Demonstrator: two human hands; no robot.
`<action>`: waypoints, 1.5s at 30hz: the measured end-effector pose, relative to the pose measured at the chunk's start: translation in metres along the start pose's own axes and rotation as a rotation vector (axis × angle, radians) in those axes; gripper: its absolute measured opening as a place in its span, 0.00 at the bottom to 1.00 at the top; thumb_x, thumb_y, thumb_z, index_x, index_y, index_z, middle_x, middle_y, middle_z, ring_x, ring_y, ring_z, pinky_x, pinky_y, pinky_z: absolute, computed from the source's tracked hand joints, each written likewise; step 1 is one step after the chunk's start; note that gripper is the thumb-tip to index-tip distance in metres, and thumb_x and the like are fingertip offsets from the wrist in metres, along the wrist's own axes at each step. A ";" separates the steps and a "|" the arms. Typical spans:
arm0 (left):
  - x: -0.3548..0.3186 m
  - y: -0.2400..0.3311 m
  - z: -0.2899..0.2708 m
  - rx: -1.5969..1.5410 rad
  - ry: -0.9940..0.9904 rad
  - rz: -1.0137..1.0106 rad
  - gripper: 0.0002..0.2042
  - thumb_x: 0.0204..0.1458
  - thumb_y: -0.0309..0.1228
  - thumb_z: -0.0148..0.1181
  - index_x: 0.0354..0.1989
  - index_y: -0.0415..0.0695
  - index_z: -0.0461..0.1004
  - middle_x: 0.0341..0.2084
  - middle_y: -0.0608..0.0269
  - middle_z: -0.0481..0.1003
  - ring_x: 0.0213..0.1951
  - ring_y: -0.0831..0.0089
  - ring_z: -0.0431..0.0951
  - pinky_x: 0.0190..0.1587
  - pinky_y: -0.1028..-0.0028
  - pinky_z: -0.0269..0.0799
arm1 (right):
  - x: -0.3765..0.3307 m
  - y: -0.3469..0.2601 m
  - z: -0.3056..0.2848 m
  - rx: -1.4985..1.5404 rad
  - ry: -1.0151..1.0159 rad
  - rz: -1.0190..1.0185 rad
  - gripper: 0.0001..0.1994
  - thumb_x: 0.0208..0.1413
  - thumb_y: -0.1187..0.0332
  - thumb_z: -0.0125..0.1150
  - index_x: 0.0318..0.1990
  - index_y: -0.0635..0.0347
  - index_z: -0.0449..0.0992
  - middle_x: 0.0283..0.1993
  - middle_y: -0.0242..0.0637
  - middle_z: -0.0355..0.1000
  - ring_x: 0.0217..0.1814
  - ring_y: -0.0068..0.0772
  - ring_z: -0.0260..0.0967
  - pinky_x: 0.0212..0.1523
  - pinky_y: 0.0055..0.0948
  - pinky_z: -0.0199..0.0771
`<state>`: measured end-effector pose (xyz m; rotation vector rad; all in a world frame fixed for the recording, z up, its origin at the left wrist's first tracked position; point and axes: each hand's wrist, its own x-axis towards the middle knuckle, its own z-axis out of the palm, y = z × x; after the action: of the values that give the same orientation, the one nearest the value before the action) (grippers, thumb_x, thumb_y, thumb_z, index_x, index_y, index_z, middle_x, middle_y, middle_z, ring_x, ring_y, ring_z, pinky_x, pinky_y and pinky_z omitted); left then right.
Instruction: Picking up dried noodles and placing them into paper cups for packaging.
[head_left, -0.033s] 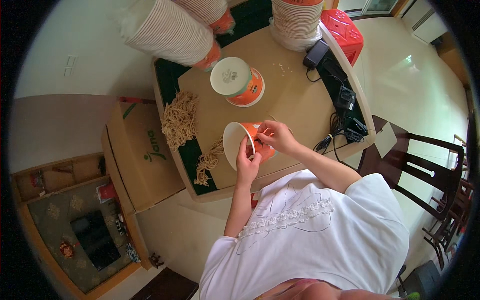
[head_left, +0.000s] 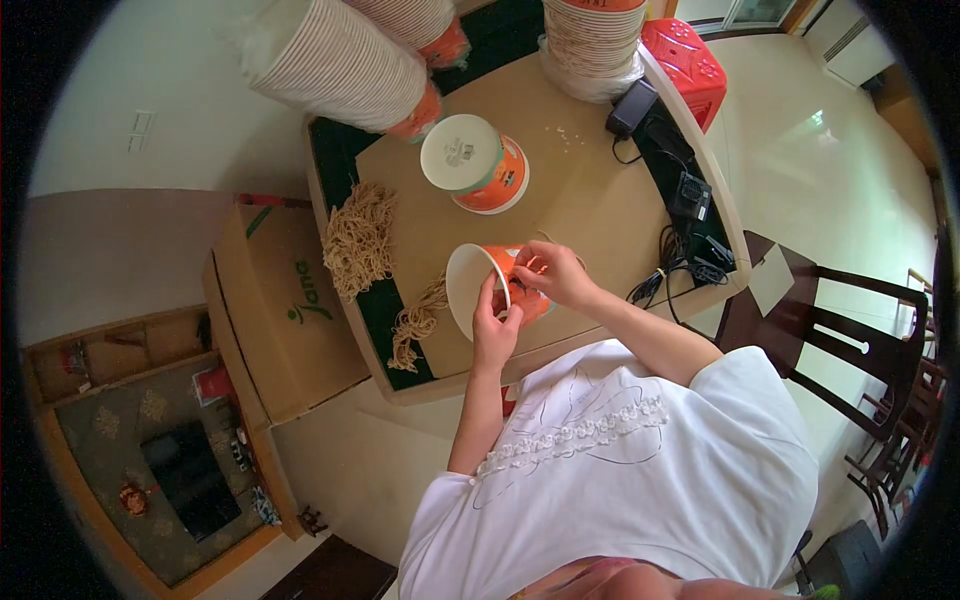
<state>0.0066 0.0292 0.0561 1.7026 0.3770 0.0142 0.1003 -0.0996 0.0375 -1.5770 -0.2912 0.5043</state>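
Both hands grip one orange paper bowl (head_left: pixel 478 290), tipped on its side at the table's (head_left: pixel 590 210) near edge: left hand (head_left: pixel 494 322) clamps the rim, right hand (head_left: pixel 548 274) pinches its wall. Seemingly mid-handling; next likely needs steady rim control

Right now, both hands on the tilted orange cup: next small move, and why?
Probably reach the left hand for a noodle block to the left. The orange cup lies tilted in both hands, the right hand at its side, and whether it holds anything cannot be told.
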 end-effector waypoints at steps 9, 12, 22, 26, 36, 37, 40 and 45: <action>0.002 0.012 0.003 -0.163 0.006 -0.074 0.18 0.56 0.22 0.47 0.56 0.37 0.63 0.50 0.60 0.68 0.50 0.74 0.69 0.52 0.74 0.64 | -0.001 0.005 -0.004 -0.125 -0.006 -0.063 0.06 0.47 0.71 0.63 0.30 0.65 0.74 0.27 0.41 0.74 0.29 0.32 0.73 0.31 0.29 0.72; 0.005 -0.001 0.002 -0.124 -0.005 -0.102 0.17 0.56 0.22 0.46 0.55 0.37 0.65 0.47 0.61 0.70 0.49 0.75 0.69 0.51 0.76 0.65 | -0.003 0.007 -0.005 -0.146 0.003 -0.083 0.04 0.49 0.73 0.61 0.30 0.65 0.74 0.26 0.37 0.73 0.28 0.26 0.71 0.31 0.26 0.73; 0.015 0.000 0.025 0.401 0.117 0.084 0.04 0.50 0.23 0.53 0.32 0.38 0.74 0.22 0.57 0.76 0.26 0.74 0.77 0.30 0.72 0.71 | -0.013 0.019 -0.023 0.006 -0.159 0.119 0.05 0.50 0.72 0.61 0.33 0.64 0.74 0.26 0.38 0.73 0.25 0.24 0.69 0.29 0.26 0.71; 0.017 -0.012 0.028 0.351 0.096 0.064 0.03 0.51 0.24 0.55 0.31 0.38 0.74 0.22 0.57 0.77 0.26 0.73 0.79 0.30 0.72 0.72 | -0.011 0.031 -0.039 -0.042 -0.328 0.194 0.12 0.50 0.72 0.61 0.42 0.61 0.71 0.24 0.32 0.71 0.25 0.21 0.68 0.27 0.23 0.70; 0.013 -0.039 0.032 0.184 0.065 0.065 0.04 0.52 0.25 0.56 0.31 0.38 0.75 0.22 0.60 0.78 0.26 0.74 0.80 0.28 0.75 0.75 | 0.040 -0.055 -0.063 -1.802 -0.627 -0.258 0.04 0.51 0.65 0.56 0.31 0.47 0.78 0.26 0.28 0.75 0.31 0.31 0.74 0.31 0.35 0.71; 0.013 -0.042 0.033 0.228 0.074 0.078 0.04 0.52 0.25 0.56 0.31 0.38 0.75 0.22 0.60 0.78 0.26 0.74 0.80 0.29 0.75 0.75 | 0.046 -0.077 -0.044 -1.772 -0.695 -0.302 0.04 0.48 0.65 0.57 0.31 0.49 0.77 0.32 0.31 0.74 0.37 0.33 0.73 0.35 0.35 0.71; 0.010 -0.040 0.034 0.224 0.105 0.074 0.04 0.51 0.26 0.56 0.29 0.40 0.75 0.21 0.59 0.78 0.25 0.70 0.80 0.29 0.74 0.74 | 0.056 -0.091 0.011 -1.795 -0.793 -0.707 0.07 0.44 0.68 0.56 0.33 0.52 0.76 0.39 0.33 0.72 0.45 0.33 0.70 0.45 0.37 0.69; 0.002 -0.047 0.029 0.189 0.164 0.051 0.04 0.50 0.26 0.56 0.27 0.40 0.75 0.19 0.59 0.77 0.24 0.68 0.79 0.29 0.72 0.73 | 0.057 -0.077 0.025 -0.967 -0.574 -1.193 0.10 0.43 0.70 0.58 0.36 0.52 0.75 0.39 0.35 0.69 0.45 0.38 0.67 0.49 0.40 0.67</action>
<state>0.0039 0.0079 0.0058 1.9039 0.4685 0.1609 0.1467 -0.0450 0.1058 -1.7477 -1.9897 -0.2165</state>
